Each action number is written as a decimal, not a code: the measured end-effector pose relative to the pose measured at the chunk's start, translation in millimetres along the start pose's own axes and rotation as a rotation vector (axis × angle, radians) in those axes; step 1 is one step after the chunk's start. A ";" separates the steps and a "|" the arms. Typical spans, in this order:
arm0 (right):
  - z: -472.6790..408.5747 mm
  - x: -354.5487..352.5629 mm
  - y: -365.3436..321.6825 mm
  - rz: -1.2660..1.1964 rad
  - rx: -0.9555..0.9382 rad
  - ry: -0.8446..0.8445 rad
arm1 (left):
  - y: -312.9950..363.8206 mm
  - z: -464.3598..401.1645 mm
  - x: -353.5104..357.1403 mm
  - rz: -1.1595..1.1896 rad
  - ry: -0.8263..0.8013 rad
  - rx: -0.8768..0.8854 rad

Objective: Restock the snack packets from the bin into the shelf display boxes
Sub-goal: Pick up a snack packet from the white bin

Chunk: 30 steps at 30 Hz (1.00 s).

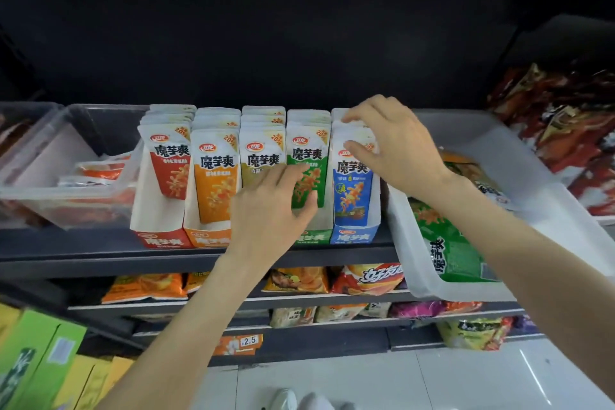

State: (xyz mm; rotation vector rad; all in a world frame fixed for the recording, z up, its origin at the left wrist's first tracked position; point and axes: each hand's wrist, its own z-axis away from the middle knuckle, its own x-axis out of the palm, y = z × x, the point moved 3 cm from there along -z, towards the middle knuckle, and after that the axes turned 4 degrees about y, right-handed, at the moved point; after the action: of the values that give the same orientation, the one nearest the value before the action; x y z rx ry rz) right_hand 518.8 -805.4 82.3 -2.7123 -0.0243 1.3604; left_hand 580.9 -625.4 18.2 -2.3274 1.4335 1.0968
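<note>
Presently, on the shelf:
Display boxes (253, 236): five in a row at the shelf front, red, orange, one hidden behind the left hand, green, blue; each holds upright snack packets in files.
Blue packets (352, 190): rightmost box, standing upright.
Right hand (392, 146): over the blue box; fingers (357, 146) curled, pinching the top edges of the blue packets.
Left hand (273, 206): in front of the third and green boxes; fingers spread and only lightly bent, fingertips touching the front green packet (307, 173); nothing grasped.
Bin (545, 210): white, tilted, just right of the blue box; holds a large green bag (449, 250) and other packets.
Clear tubs (66, 196): left of the red box, a few orange packets inside.
Shelf (100, 250): dark, carries boxes and tubs.
Lower shelves (299, 301): assorted snack bags; a price tag (248, 341) reading 2.5.
Floor (399, 386): white tiles.
</note>
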 end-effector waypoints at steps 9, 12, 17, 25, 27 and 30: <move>145.3 -59.6 117.8 0.120 0.362 -0.421 | 111.7 -46.0 43.4 0.419 -0.063 0.789; 167.9 -57.2 137.3 0.207 0.336 -0.590 | 148.5 -68.3 75.7 0.301 -0.205 1.040; 177.1 -47.1 151.5 0.170 0.291 -0.733 | 187.2 -71.8 128.4 -0.094 -0.613 1.226; 170.6 -74.2 158.8 0.045 0.462 -0.587 | 210.9 -61.1 139.6 0.025 -0.676 1.092; 170.8 -95.4 155.7 -0.028 0.538 -0.484 | 213.5 -68.7 129.5 0.133 -0.571 1.063; 174.5 -133.4 143.0 0.010 0.550 -0.105 | 209.8 -87.2 107.1 0.345 -0.189 0.920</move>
State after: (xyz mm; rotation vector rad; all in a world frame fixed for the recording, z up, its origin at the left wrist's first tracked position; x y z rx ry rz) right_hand 294.5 -940.4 70.5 -2.1871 0.3079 1.2766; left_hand 475.9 -851.3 50.2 -1.3392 1.7818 0.5003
